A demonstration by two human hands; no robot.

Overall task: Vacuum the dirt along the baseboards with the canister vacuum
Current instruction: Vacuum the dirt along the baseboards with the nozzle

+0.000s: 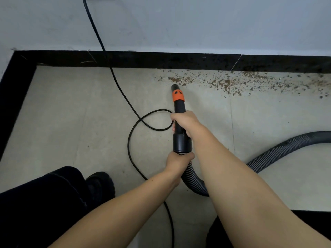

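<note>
Black cord drops down the wall and loops on the tiles left of the work, probably left slack there so it stays out of the nozzle's path. The left hand curls round the hose just behind the collar, likely to steady its weight. Ahead of it, the right hand wraps the black tube, steering the nozzle with its orange band toward the baseboard. The tip sits just beside the left end of the dirt, which runs rightward along the baseboard. From that end, 1 sweep to the right would seem to cover the strip. The hose curves off right.
</note>
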